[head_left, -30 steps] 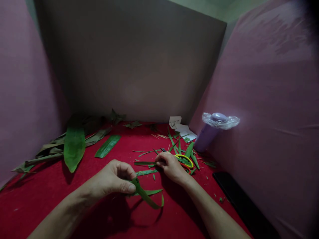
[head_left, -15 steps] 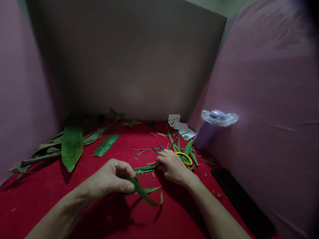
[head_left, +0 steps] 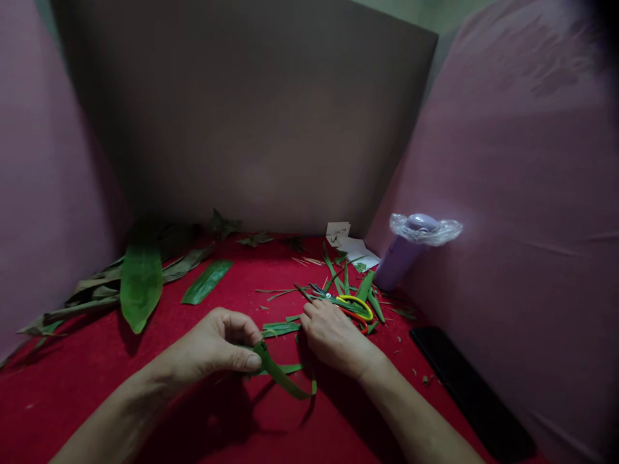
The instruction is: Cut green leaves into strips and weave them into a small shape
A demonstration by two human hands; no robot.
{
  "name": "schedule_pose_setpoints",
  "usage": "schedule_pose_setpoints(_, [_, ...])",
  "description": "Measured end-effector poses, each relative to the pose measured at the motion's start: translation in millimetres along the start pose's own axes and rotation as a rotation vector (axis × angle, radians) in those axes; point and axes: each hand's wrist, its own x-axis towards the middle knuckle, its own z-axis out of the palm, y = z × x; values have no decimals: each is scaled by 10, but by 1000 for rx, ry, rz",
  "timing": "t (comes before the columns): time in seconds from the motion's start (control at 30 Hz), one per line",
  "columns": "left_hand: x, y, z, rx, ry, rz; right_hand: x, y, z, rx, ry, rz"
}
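Note:
My left hand (head_left: pixel 227 348) pinches a folded green leaf strip (head_left: pixel 285 381) between thumb and fingers. The strip's free end curls out to the right above the red cloth. My right hand (head_left: pixel 331 332) is low over the cloth with its fingers curled down, beside a small bundle of cut leaf strips (head_left: pixel 279 329). Its fingertips are hidden, so what they grip cannot be made out. Just behind that hand lie scissors (head_left: pixel 362 308) with yellow and red handles, partly under it, among green leaf pieces (head_left: pixel 366 285).
At the left are a broad green leaf (head_left: pixel 141 283), dried leaves (head_left: pixel 87 299) and a cut leaf piece (head_left: pixel 207 281). A purple bottle (head_left: pixel 399 261) topped with clear plastic stands at the right, near white papers (head_left: pixel 358 251). A black phone-like slab (head_left: pixel 469 386) lies along the right panel.
My right hand has shifted slightly back toward me and left, uncovering more of the scissors' pivot and red handle. My left hand stays in place with the leaf strip.

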Motion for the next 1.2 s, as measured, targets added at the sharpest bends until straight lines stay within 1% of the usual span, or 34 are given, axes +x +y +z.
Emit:
schedule_pose_setpoints(0.1, [-5, -6, -5, -3, -10, 8, 43, 47, 20, 23, 1, 1])
schedule_pose_setpoints(0.27, [-9, -13, -12, -4, -27, 19, 74, 111, 11, 110, 21, 52])
schedule_pose_setpoints(0.57, [1, 5, 21, -2, -14, 5, 41, 108, 49, 395, 9, 112])
schedule_pose_setpoints(0.77, [2, 13, 17, 0, -15, 1, 43, 106, 31, 600, 11, 158])
schedule_pose_setpoints(0.9, [25, -25, 30, -22, 5, 38, 48, 89, 6, 772, 20, 204])
schedule_pose_setpoints(0.97, [48, -61, 55, -49, 47, 68, 60, 58, -24, 850, 23, 215])
schedule_pose_setpoints(1.0, [61, -78, 72, -49, 88, 88, 66, 38, -45, 895, 26, 217])
schedule_pose_setpoints(1.03, [72, -94, 90, -63, 140, 98, 72, 15, -68, 962, 33, 222])
schedule_pose_setpoints(1.1, [90, -121, 125, -61, 189, 110, 77, -34, -117, 1154, 52, 238])
schedule_pose_setpoints(1.17, [100, -143, 150, -71, 196, 126, 75, -79, -158, 1343, 74, 260])
schedule_pose_setpoints(1.2, [104, -153, 159, -76, 193, 134, 72, -99, -173, 1401, 82, 269])
